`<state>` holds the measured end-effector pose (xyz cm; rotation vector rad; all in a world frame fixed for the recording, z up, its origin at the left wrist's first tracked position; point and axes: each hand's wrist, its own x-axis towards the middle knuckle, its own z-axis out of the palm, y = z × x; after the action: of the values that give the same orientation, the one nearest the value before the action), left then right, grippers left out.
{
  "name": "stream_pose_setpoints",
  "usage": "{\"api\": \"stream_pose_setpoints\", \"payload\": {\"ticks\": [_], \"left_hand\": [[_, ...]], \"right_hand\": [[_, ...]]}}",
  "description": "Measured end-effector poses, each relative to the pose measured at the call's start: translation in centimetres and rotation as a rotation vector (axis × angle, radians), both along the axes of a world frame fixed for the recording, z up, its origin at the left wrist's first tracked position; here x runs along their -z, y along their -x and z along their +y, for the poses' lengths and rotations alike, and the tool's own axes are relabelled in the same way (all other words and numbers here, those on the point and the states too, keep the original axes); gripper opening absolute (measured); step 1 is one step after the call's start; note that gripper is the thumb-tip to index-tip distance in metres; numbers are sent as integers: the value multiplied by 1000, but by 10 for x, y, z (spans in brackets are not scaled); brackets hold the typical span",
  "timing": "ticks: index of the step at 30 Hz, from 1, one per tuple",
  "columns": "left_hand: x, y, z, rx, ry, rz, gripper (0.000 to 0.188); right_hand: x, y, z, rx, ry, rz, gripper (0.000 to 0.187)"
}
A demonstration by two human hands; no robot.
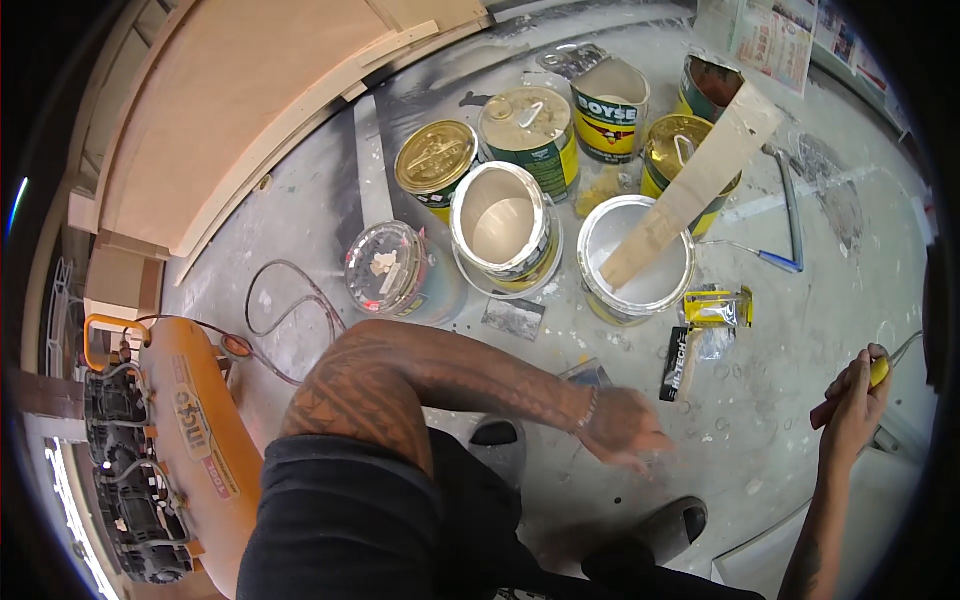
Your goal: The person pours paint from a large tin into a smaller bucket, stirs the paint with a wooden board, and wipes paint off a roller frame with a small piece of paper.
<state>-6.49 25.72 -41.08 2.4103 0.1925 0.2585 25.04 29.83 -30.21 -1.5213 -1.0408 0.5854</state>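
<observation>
My left hand [622, 430] reaches across low over the floor in front of my feet. It is blurred by motion, so its fingers are unclear and I cannot tell whether it holds anything. Out at the right, my right hand [853, 400] is closed around the handle of a roller frame [880, 372], yellow at one end and dark red at the other, with a thin bent wire. Ahead of my left hand lie a black-and-yellow packet [718, 310] and a black packaging strip [676, 362]. A whitish open bucket [612, 300] stands farther off, with a long flat wooden stick [700, 180] leaning in it.
Next to it is an open can of beige paint [500, 240]. Several green-and-yellow cans [437, 165] stand behind, with a lidded clear bucket [385, 270] at left. A blue-handled roller frame [785, 260] lies at right. An orange air compressor [200, 420] and wooden panels [290, 90] flank the left.
</observation>
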Motion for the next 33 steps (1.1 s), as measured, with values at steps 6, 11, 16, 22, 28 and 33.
{"api": "stream_pose_setpoints", "payload": {"ticks": [6,11,16,22,28,33], "left_hand": [[-104,63,139,-845,-600,-290,18],[-139,238,246,-1631,-530,503,71],[-44,326,250,-1730,129,741,103],[-49,269,252,-1784,344,789,115],[-42,318,277,-1918,288,981,96],[-51,399,241,-1436,181,708,117]], "right_hand": [[86,-72,-2,27,158,-86,20],[135,-104,-20,118,293,-12,18],[141,-89,-29,64,381,-51,18],[138,-75,-44,-56,443,-178,19],[135,-60,-41,-213,489,-187,20],[132,-85,-60,-260,505,-250,21]]}}
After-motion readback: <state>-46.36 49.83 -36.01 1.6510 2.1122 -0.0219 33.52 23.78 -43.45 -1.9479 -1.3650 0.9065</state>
